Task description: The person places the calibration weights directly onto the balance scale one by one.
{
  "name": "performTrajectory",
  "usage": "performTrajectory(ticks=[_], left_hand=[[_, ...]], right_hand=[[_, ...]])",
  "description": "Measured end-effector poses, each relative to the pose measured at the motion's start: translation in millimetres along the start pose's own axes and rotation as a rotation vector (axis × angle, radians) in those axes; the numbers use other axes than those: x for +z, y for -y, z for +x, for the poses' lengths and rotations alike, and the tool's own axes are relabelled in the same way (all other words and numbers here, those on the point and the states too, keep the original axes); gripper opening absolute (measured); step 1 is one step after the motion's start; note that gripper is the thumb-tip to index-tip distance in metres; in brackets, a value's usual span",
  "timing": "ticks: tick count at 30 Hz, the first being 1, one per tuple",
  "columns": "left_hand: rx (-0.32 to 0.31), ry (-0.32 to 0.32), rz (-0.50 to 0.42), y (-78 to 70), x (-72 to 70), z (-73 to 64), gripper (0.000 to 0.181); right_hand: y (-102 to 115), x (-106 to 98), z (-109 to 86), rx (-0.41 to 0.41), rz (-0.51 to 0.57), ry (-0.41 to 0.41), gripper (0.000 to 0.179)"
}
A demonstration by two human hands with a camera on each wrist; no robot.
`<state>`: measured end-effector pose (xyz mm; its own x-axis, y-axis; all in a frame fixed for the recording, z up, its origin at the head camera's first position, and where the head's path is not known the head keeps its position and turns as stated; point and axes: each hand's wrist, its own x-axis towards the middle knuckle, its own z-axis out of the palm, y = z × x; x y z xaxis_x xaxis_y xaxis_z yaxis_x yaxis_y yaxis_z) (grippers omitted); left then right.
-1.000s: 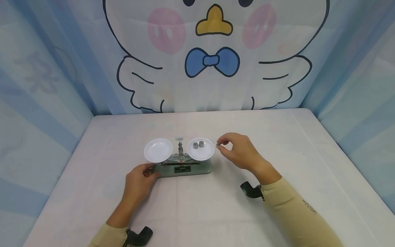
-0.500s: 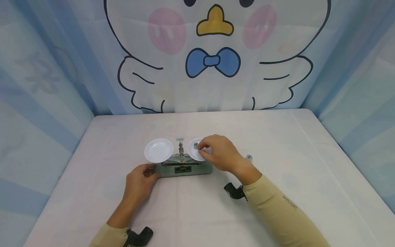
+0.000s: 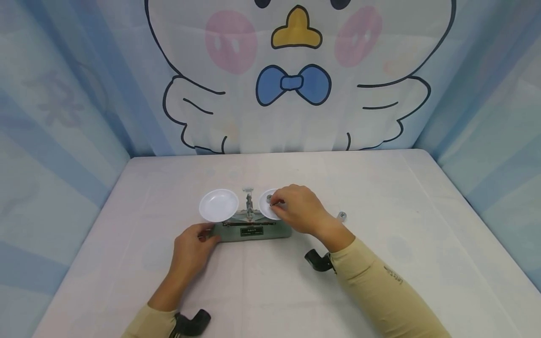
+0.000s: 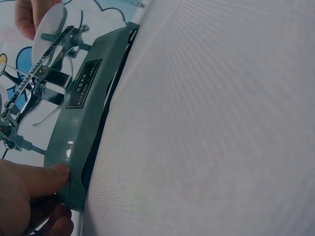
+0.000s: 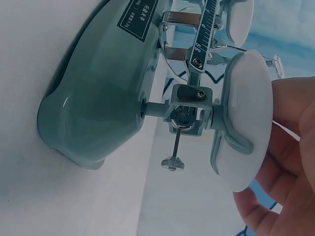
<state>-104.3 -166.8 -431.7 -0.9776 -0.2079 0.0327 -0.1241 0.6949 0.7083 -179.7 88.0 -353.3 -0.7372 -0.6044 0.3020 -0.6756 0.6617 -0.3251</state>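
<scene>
A green balance scale (image 3: 270, 231) stands on the table with two white pans. My left hand (image 3: 192, 251) grips the left end of its base; in the left wrist view the thumb (image 4: 49, 181) lies on the base's front. The left pan (image 3: 218, 205) holds nothing. Over the right pan (image 3: 264, 207), my right hand (image 3: 302, 209) pinches a small dark metal piece, mostly hidden by the fingertips. Beside them a small metal nut (image 3: 268, 198) rests on that pan. From below, the right wrist view shows the pan's underside (image 5: 248, 118) with my fingers behind it.
Another small metal nut (image 3: 342, 216) lies on the white tablecloth (image 3: 372, 188), just beyond my right wrist. A printed cartoon curtain (image 3: 291, 126) closes off the back. Black wrist mounts (image 3: 318, 261) stick out from both sleeves.
My right hand has moved left from beside the scale to over the right pan, carrying the small metal piece; it barely moves in the last half second. The left hand stays put.
</scene>
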Motion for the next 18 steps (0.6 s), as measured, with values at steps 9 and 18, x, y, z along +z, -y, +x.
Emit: performTrajectory(ticks=[9,18], left_hand=[[-0.007,0.000,0.003,-0.5,0.6,0.1,0.037],[-0.009,0.000,0.001,-0.6,0.6,-0.2,0.037]], right_hand=[[-0.8,4.5,2.0,-0.015,-0.022,-0.026,0.007],[-0.9,3.1,1.6,0.011,-0.015,-0.014,0.009]])
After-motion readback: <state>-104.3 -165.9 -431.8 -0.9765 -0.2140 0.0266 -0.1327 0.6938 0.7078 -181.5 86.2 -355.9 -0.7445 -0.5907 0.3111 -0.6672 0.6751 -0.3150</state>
